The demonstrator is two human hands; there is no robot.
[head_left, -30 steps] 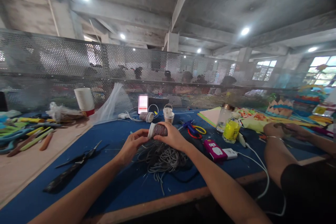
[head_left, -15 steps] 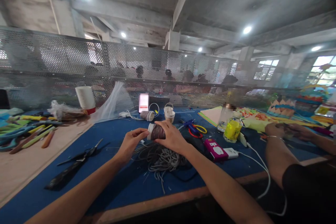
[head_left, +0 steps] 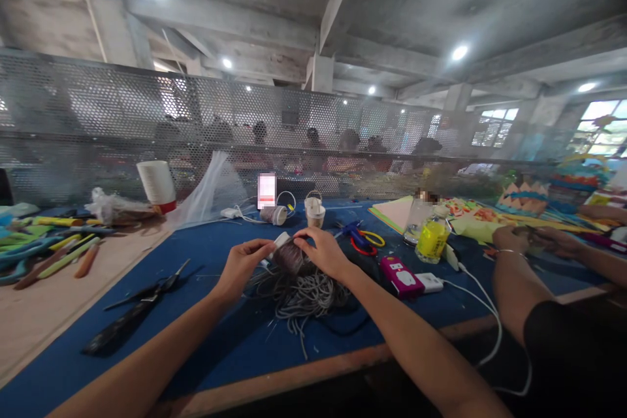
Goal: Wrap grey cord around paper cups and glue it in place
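Observation:
My right hand (head_left: 324,253) grips a spool of dark brown thread (head_left: 289,255) with a white end cap, tilted over the blue table mat (head_left: 220,339). My left hand (head_left: 241,266) touches the spool's white end, fingertips pinched there; whether it holds a thread end I cannot tell. Right below both hands lies a tangled pile of grey cord (head_left: 301,294).
Black scissors (head_left: 132,310) lie left of my arms. A magenta device (head_left: 398,275) with a white charger and cable, a yellow jar (head_left: 432,239), blue-handled scissors (head_left: 360,238) and small spools sit beyond. A co-worker's hands (head_left: 519,238) work at right. A perforated metal screen (head_left: 98,117) backs the table.
The spool has come down a little and tilted, its white cap now pointing up-left. My left fingers have closed in on the cap end.

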